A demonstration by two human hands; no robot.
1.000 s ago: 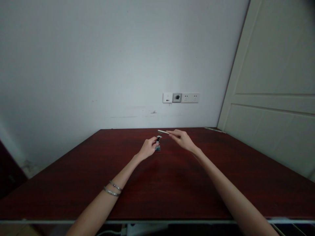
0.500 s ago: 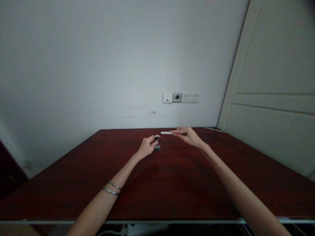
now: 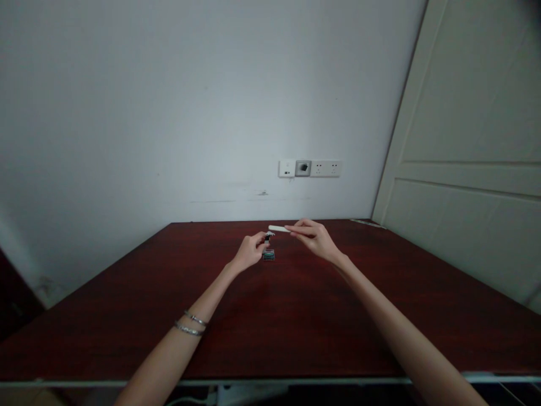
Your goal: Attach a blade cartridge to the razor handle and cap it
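Note:
A small figure (image 3: 267,239) with a black-and-white top stands upright over a clear, greenish base (image 3: 269,256) on the table. My left hand (image 3: 248,254) grips this figure from its left side, thumb and fingers closed around it. In my right hand (image 3: 315,239) a slim white stick (image 3: 277,229) is pinched, lying nearly level and pointing left. The stick's tip is right at the top of the figure; whether they touch I cannot tell. The finer details of the figure are too small to make out.
The dark red wooden table (image 3: 296,316) reaches back to a pale wall (image 3: 211,113) with a row of sockets (image 3: 310,168). A light panelled door (image 3: 473,169) stands along the right side. A thin strip (image 3: 367,224) lies at the back right corner.
My right hand has moved a little left, bringing the stick's tip from right of the figure to its top. The stick now slants slightly. My left hand has hardly moved.

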